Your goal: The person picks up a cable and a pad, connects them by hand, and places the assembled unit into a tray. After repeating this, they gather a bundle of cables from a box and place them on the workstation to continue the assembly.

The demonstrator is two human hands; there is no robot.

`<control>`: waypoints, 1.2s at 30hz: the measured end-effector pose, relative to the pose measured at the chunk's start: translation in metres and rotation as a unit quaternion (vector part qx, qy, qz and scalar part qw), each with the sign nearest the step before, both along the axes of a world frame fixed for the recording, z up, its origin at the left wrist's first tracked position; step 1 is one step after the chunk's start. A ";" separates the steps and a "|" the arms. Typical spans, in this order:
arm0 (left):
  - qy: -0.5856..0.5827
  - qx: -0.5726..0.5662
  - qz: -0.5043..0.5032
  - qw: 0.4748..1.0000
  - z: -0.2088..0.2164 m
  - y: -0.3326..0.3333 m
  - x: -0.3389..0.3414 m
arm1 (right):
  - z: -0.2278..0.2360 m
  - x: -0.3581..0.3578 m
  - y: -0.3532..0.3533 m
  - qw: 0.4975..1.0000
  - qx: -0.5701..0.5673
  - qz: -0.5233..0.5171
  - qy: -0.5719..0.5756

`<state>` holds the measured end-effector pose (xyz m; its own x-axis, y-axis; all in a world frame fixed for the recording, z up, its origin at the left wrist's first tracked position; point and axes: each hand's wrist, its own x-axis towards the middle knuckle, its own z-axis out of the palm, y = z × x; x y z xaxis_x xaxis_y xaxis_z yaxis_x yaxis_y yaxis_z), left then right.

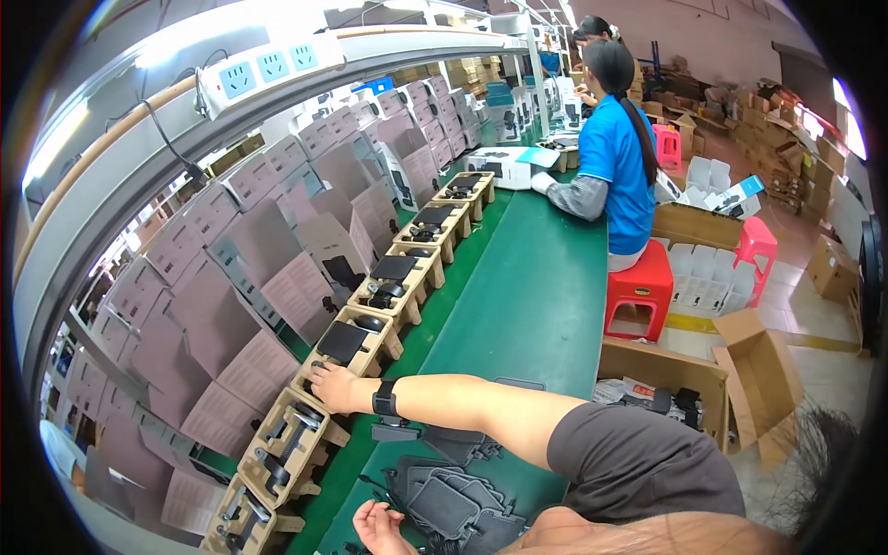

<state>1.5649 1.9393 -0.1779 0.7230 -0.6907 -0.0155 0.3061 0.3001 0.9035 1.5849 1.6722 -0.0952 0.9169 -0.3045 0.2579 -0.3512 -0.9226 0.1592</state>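
My right hand [335,387], with a black band on its wrist, reaches across to a tan moulded tray [396,343]. Its fingers bend down into the tray's near end at a small dark part, mostly hidden. A flat black pad [342,341] and a rounded black piece [369,324] lie in that tray. At the lower edge, my left hand [377,529] has its fingers curled together. Beside it is a thin black cable [377,488]; whether the fingers grip it is unclear. Several dark flat pads [444,507] lie piled next to this hand.
More trays [287,453] with black parts form a row along the green table [518,277]. Opened printed boxes [268,370] line its left side. A person in blue [606,148] sits farther along on a red stool [638,287]. An open carton [684,365] stands at right.
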 end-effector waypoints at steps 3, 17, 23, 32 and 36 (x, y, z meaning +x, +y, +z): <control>-0.003 0.001 -0.004 1.000 -0.001 0.003 0.001 | -0.018 -0.002 -0.011 0.974 -0.020 0.121 -0.191; -0.002 0.035 -0.006 0.999 -0.002 0.010 0.011 | 0.007 0.028 -0.017 0.987 0.147 -0.038 0.042; -0.026 0.015 -0.027 0.999 -0.008 0.017 0.014 | 0.002 0.026 -0.005 0.995 0.086 -0.057 0.017; -0.036 0.040 0.000 0.999 0.017 0.020 -0.001 | -0.013 0.018 -0.003 0.985 0.115 -0.028 -0.123; -0.047 0.038 0.008 0.998 0.027 0.014 0.003 | -0.016 0.007 -0.020 0.961 0.147 0.045 -0.231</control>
<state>1.5675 1.9534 -0.1508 0.7346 -0.6785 0.0005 0.2151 0.2335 0.9483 1.5922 1.6519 -0.1117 0.7512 -0.3504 0.5593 -0.2377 -0.9342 -0.2660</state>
